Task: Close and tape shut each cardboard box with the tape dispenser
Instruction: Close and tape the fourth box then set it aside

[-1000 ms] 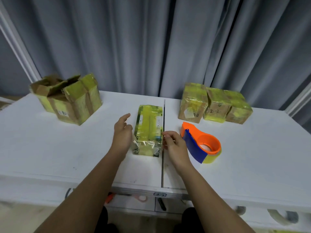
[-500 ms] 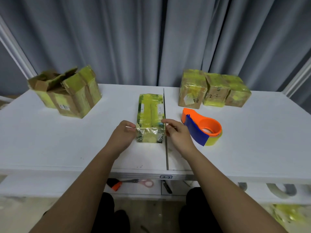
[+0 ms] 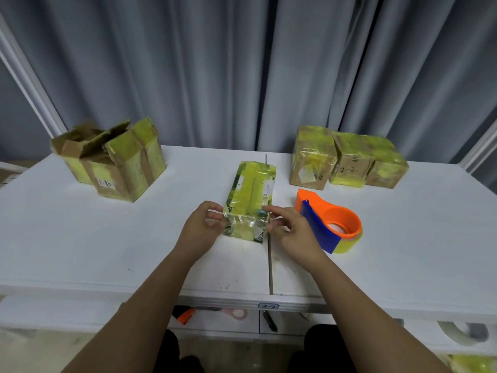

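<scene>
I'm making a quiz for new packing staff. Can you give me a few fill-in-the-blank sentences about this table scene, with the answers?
1. Both hands, left hand and right hand, touch the near end of the ____ box.
2. The tape dispenser lies on the table, to the ____ of that box.
3. The boxes with open flaps stand at the far ____ of the table.
4. The row of closed boxes at the far right holds ____ boxes.

Answers: middle; right; left; three

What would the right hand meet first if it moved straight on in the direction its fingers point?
The right hand points left at the middle taped box, whose near right corner its fingertips already seem to touch. Beyond it waits the left hand.
</scene>
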